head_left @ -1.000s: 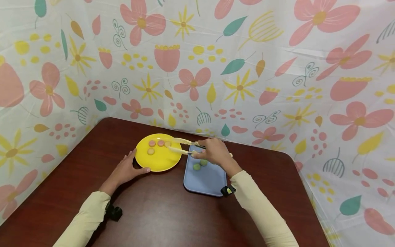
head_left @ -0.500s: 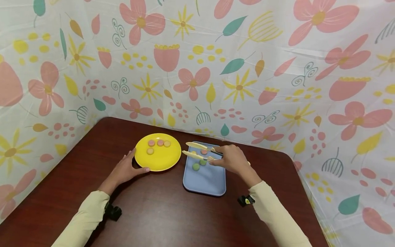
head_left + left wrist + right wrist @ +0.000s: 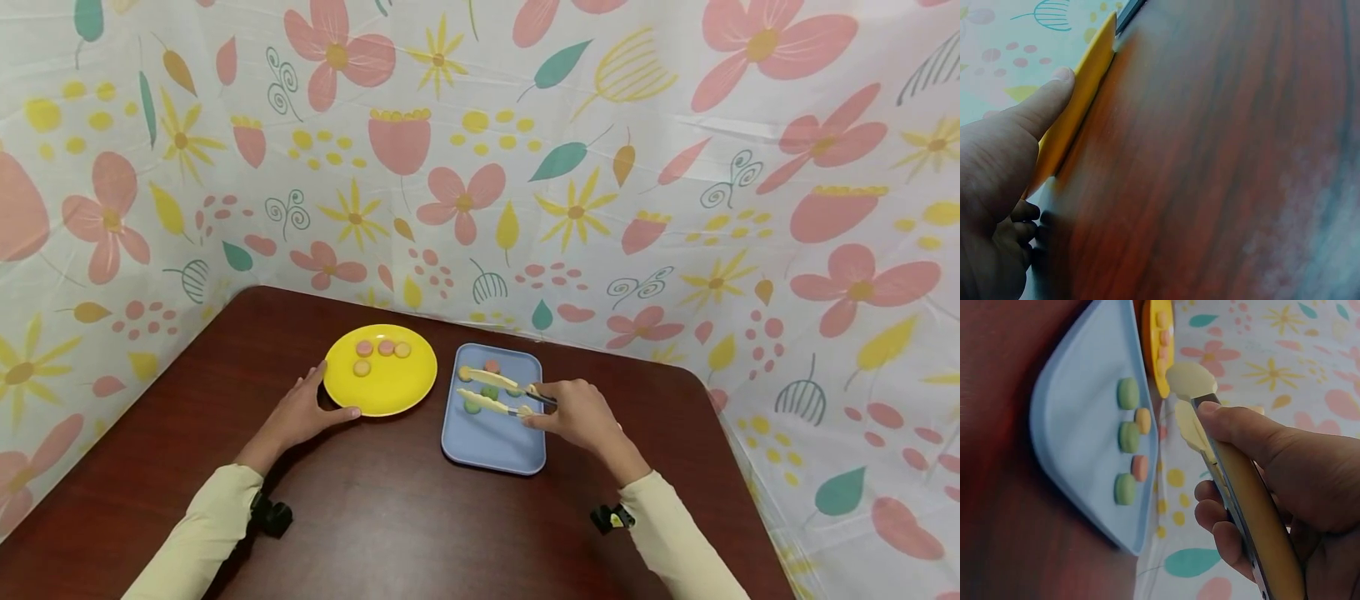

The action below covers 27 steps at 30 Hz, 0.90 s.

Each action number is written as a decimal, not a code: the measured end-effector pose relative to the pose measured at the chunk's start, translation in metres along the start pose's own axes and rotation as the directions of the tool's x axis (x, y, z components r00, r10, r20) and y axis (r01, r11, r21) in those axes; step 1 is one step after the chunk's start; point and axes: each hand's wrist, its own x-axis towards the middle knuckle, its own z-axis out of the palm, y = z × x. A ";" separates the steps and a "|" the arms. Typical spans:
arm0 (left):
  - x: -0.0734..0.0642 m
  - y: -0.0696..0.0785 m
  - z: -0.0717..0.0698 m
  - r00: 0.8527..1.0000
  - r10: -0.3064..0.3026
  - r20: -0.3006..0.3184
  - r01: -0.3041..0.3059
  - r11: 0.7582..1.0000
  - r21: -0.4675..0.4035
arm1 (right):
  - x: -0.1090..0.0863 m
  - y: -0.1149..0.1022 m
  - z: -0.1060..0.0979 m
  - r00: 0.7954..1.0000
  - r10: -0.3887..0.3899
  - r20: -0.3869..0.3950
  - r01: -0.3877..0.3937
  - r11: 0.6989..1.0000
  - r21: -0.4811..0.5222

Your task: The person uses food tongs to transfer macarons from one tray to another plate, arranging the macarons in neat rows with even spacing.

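My left hand [image 3: 296,417] touches the rim of a yellow plate [image 3: 397,396], its thumb along the near edge and its fingers at the left side. Two pink and two yellow macarons [image 3: 362,367] lie on that plate. With curled fingers and thumb, my right hand [image 3: 581,412] grips a pair of tongs [image 3: 1244,500] with cream tips. The tongs are spread apart above the blue tray [image 3: 491,448], and nothing is held between their tips. On the tray sit three green macarons [image 3: 1127,437], one yellow macaron [image 3: 1142,420] and one pink macaron [image 3: 1139,468].
The plate and tray stand side by side on a dark brown table [image 3: 360,517], with a narrow gap between them. A flower-printed curtain [image 3: 465,167] rises behind the table and along both sides.
The tongs, spread throughout, have moved right from over the plate to above the tray, then lower toward the macarons. My left hand has stayed at the plate's rim.
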 end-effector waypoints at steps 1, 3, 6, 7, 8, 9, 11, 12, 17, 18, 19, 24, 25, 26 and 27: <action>0.000 0.000 0.000 1.000 0.000 -0.001 0.000 1.000 0.001 | -0.002 0.001 0.002 1.000 0.002 -0.003 -0.002 1.000 0.006; 0.000 0.000 0.000 1.000 0.003 -0.002 -0.003 1.000 0.002 | -0.004 0.004 0.005 1.000 0.009 -0.003 -0.009 1.000 0.023; 0.000 -0.001 0.000 1.000 0.004 -0.001 -0.004 1.000 0.001 | -0.008 0.007 0.010 1.000 0.021 0.003 -0.021 0.999 0.035; 0.000 -0.001 0.000 1.000 0.003 0.000 -0.003 1.000 0.001 | -0.008 0.008 0.011 1.000 0.023 0.006 -0.023 0.999 0.038; 0.000 -0.001 0.000 1.000 0.002 0.001 -0.002 1.000 0.001 | -0.009 0.009 0.013 1.000 0.026 0.009 -0.027 0.999 0.044; 0.000 -0.001 0.000 1.000 0.002 0.001 -0.002 1.000 0.001 | -0.010 0.010 0.014 1.000 0.030 0.008 -0.030 0.998 0.047; 0.000 -0.001 0.000 1.000 0.000 0.003 0.000 1.000 0.002 | -0.012 0.012 0.016 0.999 0.033 0.009 -0.033 0.998 0.051; 0.000 -0.001 0.000 1.000 -0.001 0.004 0.001 1.000 0.001 | -0.013 0.012 0.018 0.999 0.035 0.009 -0.035 0.998 0.052; 0.000 -0.001 0.000 1.000 0.014 -0.004 -0.014 1.000 0.002 | -0.015 0.016 0.022 0.999 0.042 0.009 -0.043 0.998 0.054; 0.001 -0.001 0.000 1.000 0.020 -0.007 -0.020 1.000 0.000 | -0.016 0.016 0.023 0.999 0.043 0.010 -0.044 0.997 0.059; 0.001 -0.001 0.000 1.000 0.026 -0.011 -0.026 1.000 0.000 | -0.016 0.016 0.023 0.999 0.044 0.010 -0.045 0.997 0.062; 0.001 0.000 0.001 0.999 0.044 -0.020 -0.044 0.999 -0.006 | -0.018 0.018 0.026 0.999 0.039 0.008 -0.039 0.997 0.065; 0.001 0.000 0.001 0.999 0.046 -0.020 -0.046 0.999 -0.007 | -0.018 0.018 0.027 0.999 0.039 0.007 -0.039 0.997 0.062; 0.001 0.000 0.001 0.999 0.048 -0.020 -0.048 0.999 -0.008 | -0.019 0.019 0.027 0.999 0.038 0.005 -0.038 0.998 0.059; 0.001 0.001 0.001 0.999 0.049 -0.020 -0.049 0.999 -0.009 | -0.019 0.019 0.027 0.999 0.036 0.004 -0.036 0.998 0.056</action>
